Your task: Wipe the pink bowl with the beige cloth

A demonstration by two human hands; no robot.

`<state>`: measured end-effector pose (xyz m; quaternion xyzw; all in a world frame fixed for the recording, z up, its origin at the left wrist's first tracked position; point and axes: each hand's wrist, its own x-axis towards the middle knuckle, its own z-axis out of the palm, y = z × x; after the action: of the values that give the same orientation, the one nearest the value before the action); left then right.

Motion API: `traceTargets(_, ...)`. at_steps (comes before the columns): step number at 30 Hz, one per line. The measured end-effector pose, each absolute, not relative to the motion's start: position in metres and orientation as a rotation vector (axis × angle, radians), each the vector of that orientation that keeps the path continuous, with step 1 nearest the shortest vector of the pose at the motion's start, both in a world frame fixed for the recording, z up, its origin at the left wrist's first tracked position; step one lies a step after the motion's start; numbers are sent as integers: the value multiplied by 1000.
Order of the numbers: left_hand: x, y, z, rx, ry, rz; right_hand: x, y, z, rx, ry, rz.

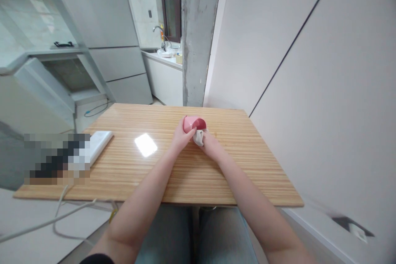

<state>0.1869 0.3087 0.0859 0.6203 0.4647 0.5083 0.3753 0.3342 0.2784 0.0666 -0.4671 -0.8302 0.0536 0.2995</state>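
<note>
Two hands meet at the far middle of the wooden tabletop (130, 165). The left hand (181, 135) is closed around a pink cup (194, 123) tipped on its side, mouth toward the right. The right hand (209, 142) presses a bunched pale cloth (198, 137) against the cup's rim. Judging by this, wiping is under way, not finished; whether the inside is clean cannot be told. A white flat device (98, 143) lies well apart at the left.

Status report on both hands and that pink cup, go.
Left hand grips pink cup, tipped on its side. Right hand presses white cloth at its mouth. Wooden table beneath, nothing blocking.
</note>
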Motion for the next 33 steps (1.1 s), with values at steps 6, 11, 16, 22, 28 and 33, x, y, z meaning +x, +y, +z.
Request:
traceTargets(6, 171, 318, 95, 1537, 1195, 1213, 338, 273, 80, -1207, -2278, 54)
traceTargets(11, 169, 315, 97, 1586, 1216, 1210, 327, 266, 78, -1195, -2339, 63)
traceTargets(16, 169, 311, 99, 1692, 1232, 1185, 332, 270, 83, -1285, -2358, -52)
traceTargets(22, 169, 317, 97, 1568, 1200, 1202, 330, 268, 83, -1356, -2277, -204)
traceTargets(28, 184, 313, 90, 1307, 1118, 1256, 328, 273, 75, -1293, -2229, -161)
traceTargets(33, 186, 308, 92, 1409, 1126, 1311, 331, 274, 74, -1187, -2173, -63)
